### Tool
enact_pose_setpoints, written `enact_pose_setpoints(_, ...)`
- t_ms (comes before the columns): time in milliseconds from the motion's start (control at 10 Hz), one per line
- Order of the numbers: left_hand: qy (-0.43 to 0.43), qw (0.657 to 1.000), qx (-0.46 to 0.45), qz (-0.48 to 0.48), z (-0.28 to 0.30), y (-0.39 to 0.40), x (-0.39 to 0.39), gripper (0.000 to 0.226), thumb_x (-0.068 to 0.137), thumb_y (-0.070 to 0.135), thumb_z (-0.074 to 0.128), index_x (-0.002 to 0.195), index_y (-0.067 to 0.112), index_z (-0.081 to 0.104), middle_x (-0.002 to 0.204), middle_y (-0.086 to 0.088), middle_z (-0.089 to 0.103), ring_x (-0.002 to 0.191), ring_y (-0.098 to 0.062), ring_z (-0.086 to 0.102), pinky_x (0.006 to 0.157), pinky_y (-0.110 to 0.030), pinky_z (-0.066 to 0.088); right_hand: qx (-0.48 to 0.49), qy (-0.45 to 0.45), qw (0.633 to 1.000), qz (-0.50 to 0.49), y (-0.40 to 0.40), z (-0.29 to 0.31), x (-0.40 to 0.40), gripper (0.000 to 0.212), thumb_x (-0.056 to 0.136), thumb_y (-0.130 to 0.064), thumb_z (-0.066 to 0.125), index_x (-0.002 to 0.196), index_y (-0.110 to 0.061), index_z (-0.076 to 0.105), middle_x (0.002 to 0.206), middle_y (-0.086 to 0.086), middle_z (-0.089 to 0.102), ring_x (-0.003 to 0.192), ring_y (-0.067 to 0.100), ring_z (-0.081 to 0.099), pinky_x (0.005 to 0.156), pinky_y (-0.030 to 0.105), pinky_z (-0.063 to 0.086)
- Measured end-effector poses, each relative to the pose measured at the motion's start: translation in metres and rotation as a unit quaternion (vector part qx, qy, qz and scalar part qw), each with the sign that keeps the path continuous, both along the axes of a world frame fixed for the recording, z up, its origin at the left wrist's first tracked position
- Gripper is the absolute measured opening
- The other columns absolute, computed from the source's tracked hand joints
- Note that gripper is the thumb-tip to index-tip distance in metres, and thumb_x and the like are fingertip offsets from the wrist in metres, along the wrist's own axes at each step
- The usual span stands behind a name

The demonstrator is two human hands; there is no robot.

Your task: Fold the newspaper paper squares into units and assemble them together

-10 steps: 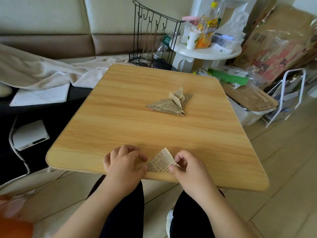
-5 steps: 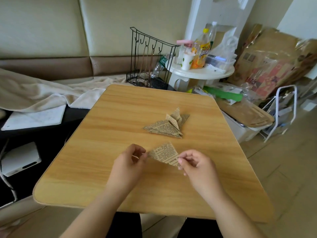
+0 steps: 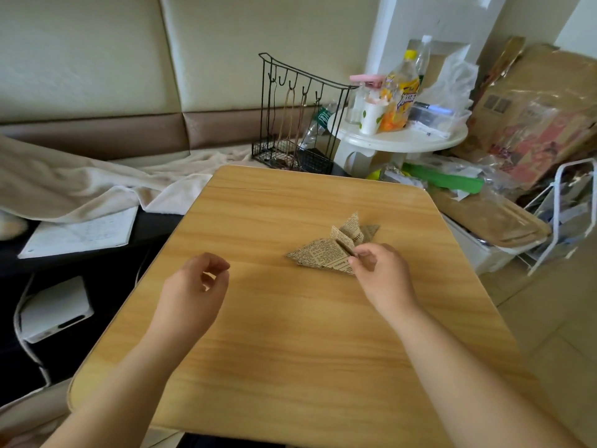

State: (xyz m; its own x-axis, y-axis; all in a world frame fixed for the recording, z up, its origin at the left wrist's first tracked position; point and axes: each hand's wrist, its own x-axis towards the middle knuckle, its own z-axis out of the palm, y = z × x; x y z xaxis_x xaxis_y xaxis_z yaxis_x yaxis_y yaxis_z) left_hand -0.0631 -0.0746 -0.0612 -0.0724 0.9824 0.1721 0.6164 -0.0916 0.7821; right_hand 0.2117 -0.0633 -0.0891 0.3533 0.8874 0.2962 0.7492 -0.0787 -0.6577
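A pile of folded newspaper units (image 3: pixel 326 253) lies on the wooden table (image 3: pixel 290 350), right of centre. Its top piece is a flat triangle of printed paper, and smaller folded flaps (image 3: pixel 350 229) stick up behind it. My right hand (image 3: pixel 381 273) rests at the pile's right end, thumb and fingertips pinched on the corner of the top triangle. My left hand (image 3: pixel 193 286) hovers over bare table to the left, well apart from the paper. Its fingers are loosely curled and it holds nothing.
Behind the table stand a black wire rack (image 3: pixel 297 124) and a small white round table (image 3: pixel 397 137) with a cup and bottles. Cardboard and bags crowd the right side (image 3: pixel 533 124). A beige blanket (image 3: pixel 80 182) and a white box (image 3: pixel 55 308) lie to the left.
The triangle that both hands held near the table's front edge has gone forward onto the pile. My left hand let go and stayed behind; my right hand carried it there. The camera tilted up.
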Motion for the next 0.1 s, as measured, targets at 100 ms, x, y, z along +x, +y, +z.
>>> enact_pose_setpoints(100, -0.011, 1.000, 0.006, -0.020, 0.0107, -0.0130, -0.0036, 0.013, 0.088, 0.015, 0.060, 0.090, 0.028, 0.061, 0.087, 0.013, 0.064, 0.078, -0.002, 0.058, 0.068, -0.021, 0.046, 0.013, 0.073, 0.996, 0.041, -0.0346, 0.0305, -0.0090, 0.015, 0.085, -0.017, 0.070, 0.099, -0.020, 0.069, 0.094, -0.003, 0.069, 0.080, 0.008, 0.058, 0.069, 0.010, 0.041)
